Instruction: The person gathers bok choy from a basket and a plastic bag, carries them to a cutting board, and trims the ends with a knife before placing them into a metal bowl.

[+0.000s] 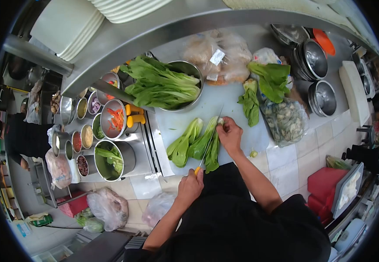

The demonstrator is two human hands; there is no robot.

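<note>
My left hand point(191, 187) is closed around the yellow handle of a knife point(206, 151). Its thin blade points away from me and crosses a bok choy point(201, 146) on the white cutting board point(178, 124). With bent fingers, my right hand point(229, 134) grips the pale root end of this bok choy, close beside the blade. Another bok choy point(183, 146) lies just to the left on the board. Beyond them, a metal bowl point(196, 103) is heaped with long leafy greens point(161, 83). Two more leafy heads, one a bok choy point(249, 102), rest at the board's right side.
Left of the board stand several metal containers, including a pot with green pieces point(128, 159) and a bowl of carrot strips point(106, 113). Stacked bowls point(322, 98) and a filled plastic bag point(285, 120) are at right. A steel shelf point(154, 32) overhangs the far side. Another person point(28, 135) stands far left.
</note>
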